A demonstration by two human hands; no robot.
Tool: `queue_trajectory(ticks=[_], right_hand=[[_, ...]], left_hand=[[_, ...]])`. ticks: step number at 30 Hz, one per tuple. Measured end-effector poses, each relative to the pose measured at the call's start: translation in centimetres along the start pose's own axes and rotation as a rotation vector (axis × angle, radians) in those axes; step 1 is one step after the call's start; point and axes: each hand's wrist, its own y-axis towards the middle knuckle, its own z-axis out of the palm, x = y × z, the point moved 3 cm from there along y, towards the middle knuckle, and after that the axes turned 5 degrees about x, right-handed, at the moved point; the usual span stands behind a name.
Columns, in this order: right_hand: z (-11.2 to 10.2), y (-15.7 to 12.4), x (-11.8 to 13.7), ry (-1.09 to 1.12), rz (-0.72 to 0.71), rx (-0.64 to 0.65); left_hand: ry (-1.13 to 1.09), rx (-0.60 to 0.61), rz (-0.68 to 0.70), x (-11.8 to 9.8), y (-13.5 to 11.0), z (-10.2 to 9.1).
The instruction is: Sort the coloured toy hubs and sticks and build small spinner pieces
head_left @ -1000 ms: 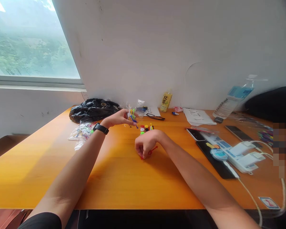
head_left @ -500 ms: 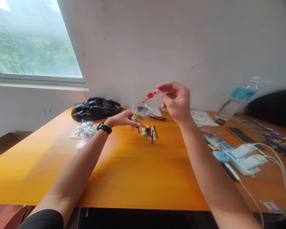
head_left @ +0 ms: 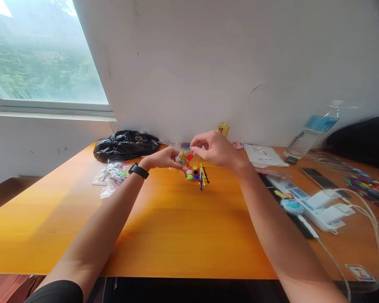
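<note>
My left hand (head_left: 162, 158), with a black band on its wrist, is closed around a small bunch of colourful plastic sticks (head_left: 182, 158). My right hand (head_left: 215, 148) pinches a red plastic piece (head_left: 189, 157) with a round disc and a thin stem, held right at the bunch; whether they touch I cannot tell. Just below, several small coloured discs (head_left: 195, 171) lie together on the wooden table (head_left: 189, 227). Beside them rest thin arrow-tipped sticks (head_left: 202, 176) in yellow, blue, black and other colours. Fingers partly hide the bunch.
A black plastic bag (head_left: 126, 145) and a clear bag of coloured pieces (head_left: 111, 176) lie at the left. To the right are a white power strip (head_left: 316, 210) with cables, a phone (head_left: 322, 181), a water bottle (head_left: 312, 132), papers (head_left: 263, 155) and more coloured pieces (head_left: 368, 188).
My right hand has come down and to the left, bringing the red piece from the air to the bunch in my left hand. The left hand has hardly moved.
</note>
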Motion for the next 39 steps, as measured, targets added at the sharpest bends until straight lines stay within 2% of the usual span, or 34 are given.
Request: queue_trajectory(ticks=[8, 13, 18, 20, 23, 26, 29, 33, 36, 39], right_hand=[[0.2, -0.5, 0.5, -0.153, 0.032, 0.263], [-0.1, -0.6, 0.6, -0.143, 0.08, 0.24], [-0.1, -0.8, -0.6, -0.164, 0.098, 0.359], [0.0, -0.8, -0.9, -0.13, 0.09, 0.343], [0.2, -1.1, -0.6, -0.005, 0.045, 0.24], [0.9, -2.5, -0.1, 0.151, -0.05, 0.185], [2.3, -4.9, -0.1, 0.217, -0.085, 0.229], [4.4, -8.0, -1.0, 0.335, -0.047, 0.151], [6.6, -9.1, -2.6, 0.615, 0.087, -0.014], [9.5, -9.3, -4.1, 0.905, 0.234, -0.002]], left_hand=[[0.036, 0.043, -0.004, 0.2, 0.5, 0.7], [0.032, 0.044, -0.037, 0.5, 0.6, 0.9], [-0.002, 0.069, -0.031, 0.1, 0.6, 1.2], [-0.094, 0.058, -0.028, -0.3, 0.4, 1.7], [-0.344, -0.019, 0.003, -1.3, -0.5, 3.4], [-0.466, -0.072, 0.012, -2.3, -2.3, 6.0], [-0.517, -0.05, -0.028, -3.1, -4.4, 8.9], [-0.54, -0.123, -0.104, -3.1, -6.1, 11.3], [-0.566, -0.169, -0.115, -2.7, -6.5, 12.1], [-0.574, -0.2, -0.139, -2.5, -6.5, 12.3]])
